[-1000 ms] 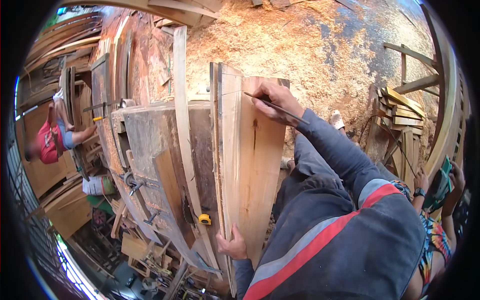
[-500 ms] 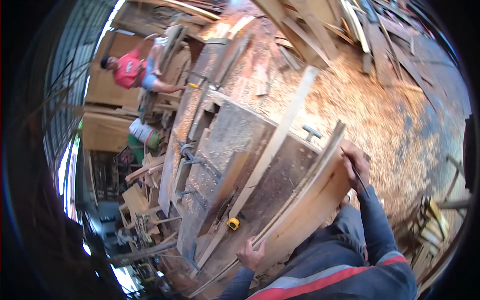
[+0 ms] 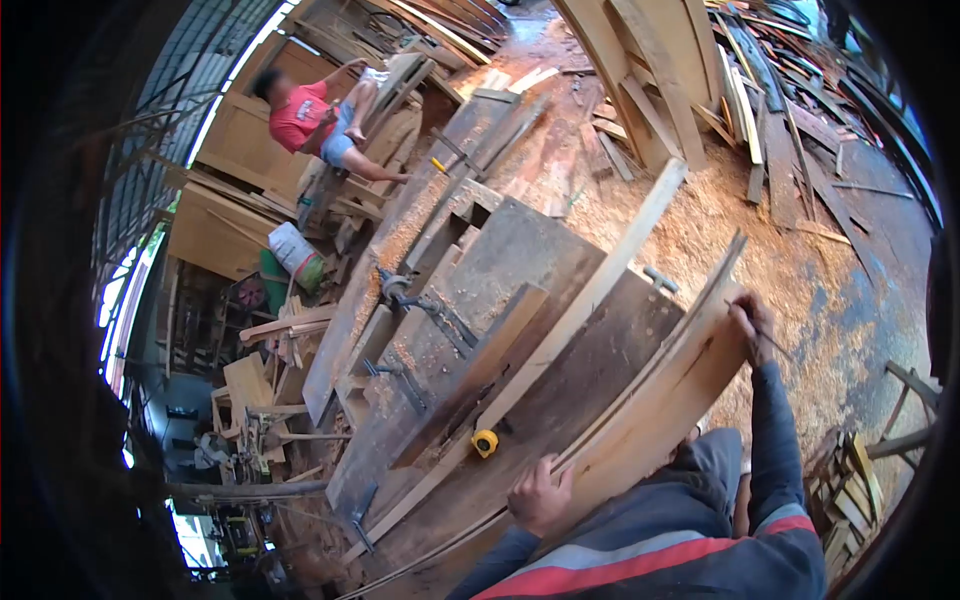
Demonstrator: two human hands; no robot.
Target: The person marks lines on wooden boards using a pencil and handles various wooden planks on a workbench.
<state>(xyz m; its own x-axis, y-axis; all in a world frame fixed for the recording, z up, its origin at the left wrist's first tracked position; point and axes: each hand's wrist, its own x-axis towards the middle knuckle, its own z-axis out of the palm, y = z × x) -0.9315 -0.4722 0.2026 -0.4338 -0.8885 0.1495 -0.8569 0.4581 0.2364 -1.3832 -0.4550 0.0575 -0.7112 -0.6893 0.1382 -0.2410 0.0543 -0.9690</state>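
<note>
A wide, light wooden board [image 3: 640, 410] stands on edge against my body, alongside the workbench [image 3: 640, 335]. My left hand [image 3: 540, 495] is closed over its upper edge near the lower end. My right hand [image 3: 752, 325] is at the far end of the board, fingers pinched round a thin dark pencil [image 3: 775, 346], its tip close to the wood. Thin strips run along the board's bench-side edge. On the bench, a yellow tape measure [image 3: 485, 443] rests beside a long pale wooden strip [image 3: 580, 315].
Metal clamps [image 3: 395, 290] and a shorter plank [image 3: 480, 365] sit across the bench. A person in a red shirt [image 3: 300, 118] sits at the back left. Wood shavings [image 3: 800, 260] cover the floor on the right. Offcuts [image 3: 850, 490] are piled at the lower right.
The whole view has shifted, so bench and board appear farther right. My left hand still grips the edge. My right hand stays at the board's far end, with the pencil angled differently.
</note>
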